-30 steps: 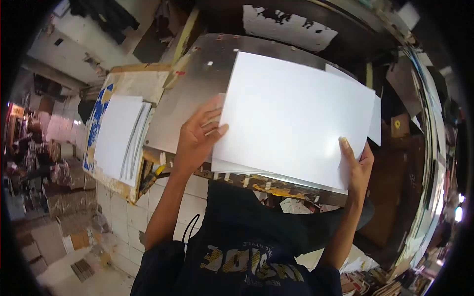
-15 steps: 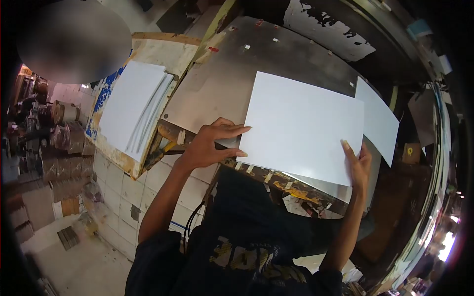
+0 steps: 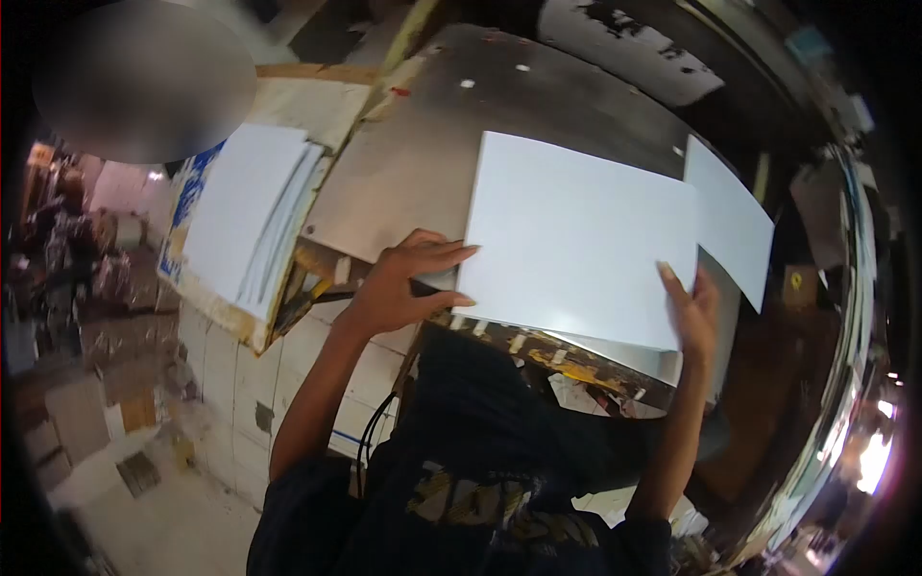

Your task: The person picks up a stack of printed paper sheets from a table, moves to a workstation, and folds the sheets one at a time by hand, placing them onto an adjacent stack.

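A large white paper sheet (image 3: 576,230) lies over the near edge of the dark metal tabletop (image 3: 403,163), and a lighter layer shows beneath its front edge. My left hand (image 3: 399,283) is at the left edge, thumb and forefinger spread apart, their tips touching the sheet near its front left corner. On the right, my right hand (image 3: 693,305) grips the sheet's edge, thumb on top and the other fingers around the side, partly hidden. Behind it, another white sheet (image 3: 735,216) slants over the table's right end.
To the left, a stack of white sheets (image 3: 245,211) rests on a worn board with blue patches (image 3: 187,197). Dark machine parts with a peeling white panel (image 3: 624,48) rise behind the table. Tiled wall (image 3: 226,374) and piled cardboard (image 3: 77,413) stand at lower left.
The whole view has shifted slightly, so the scene sits a little further left. Both hands keep nearly the same places on the sheet.
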Demonstrator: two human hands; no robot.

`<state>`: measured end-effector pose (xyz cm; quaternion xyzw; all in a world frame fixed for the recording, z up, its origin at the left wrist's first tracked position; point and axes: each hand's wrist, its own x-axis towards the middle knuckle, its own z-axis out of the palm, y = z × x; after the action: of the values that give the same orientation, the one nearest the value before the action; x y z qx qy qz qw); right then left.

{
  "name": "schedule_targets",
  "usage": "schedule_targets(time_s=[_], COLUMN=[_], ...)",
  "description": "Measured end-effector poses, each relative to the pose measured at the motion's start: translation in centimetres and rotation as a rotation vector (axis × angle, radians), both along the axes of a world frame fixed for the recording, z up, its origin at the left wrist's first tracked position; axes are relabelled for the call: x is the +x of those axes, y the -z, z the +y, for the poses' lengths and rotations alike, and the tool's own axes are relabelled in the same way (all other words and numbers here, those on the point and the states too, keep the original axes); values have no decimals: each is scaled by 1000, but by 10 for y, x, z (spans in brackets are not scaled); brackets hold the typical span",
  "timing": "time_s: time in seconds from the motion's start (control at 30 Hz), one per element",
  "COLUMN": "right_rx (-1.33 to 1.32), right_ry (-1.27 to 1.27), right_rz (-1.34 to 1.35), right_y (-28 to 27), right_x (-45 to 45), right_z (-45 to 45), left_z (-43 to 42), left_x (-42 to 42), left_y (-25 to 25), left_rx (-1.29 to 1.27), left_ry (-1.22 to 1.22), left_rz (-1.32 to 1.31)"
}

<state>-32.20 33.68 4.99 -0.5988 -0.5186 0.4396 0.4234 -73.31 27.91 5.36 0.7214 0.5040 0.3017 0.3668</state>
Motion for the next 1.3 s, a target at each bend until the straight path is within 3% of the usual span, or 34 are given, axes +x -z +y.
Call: schedule_targets(time_s=[0.07, 0.13, 0.2, 0.3, 0.4, 0.6, 1.13, 1.23, 1.3], right_rx=[-158, -220, -345, -331, -369, -345, -297, -239, -23], right_ry=[43, -5, -84, -215, -126, -79, -75, -48, 61], right_rz=[-246, -302, -286, -350, -294, -163, -118, -151, -519], right_y=[-6, -29, -51, -47, -42, -31, -30, -28, -26], right_x=[13, 20, 29, 52, 52, 56, 58, 56, 48], right_z=[3, -2, -8, -19, -30, -36, -40, -47, -53], left_z=[0, -2, -3, -2, -4, -4, -2, -3, -7], left_x=[1, 3, 10, 10, 12, 13, 15, 24, 42], left_y=[8, 4, -3, -2, 1, 0, -2, -15, -36], left_rx=[106, 69, 81, 83, -28, -40, 3, 19, 147], left_ry=[31, 5, -17, 11, -30, -44, -11, -17, -171], left_rz=[-11, 42, 104, 110, 27, 61, 86, 100, 212])
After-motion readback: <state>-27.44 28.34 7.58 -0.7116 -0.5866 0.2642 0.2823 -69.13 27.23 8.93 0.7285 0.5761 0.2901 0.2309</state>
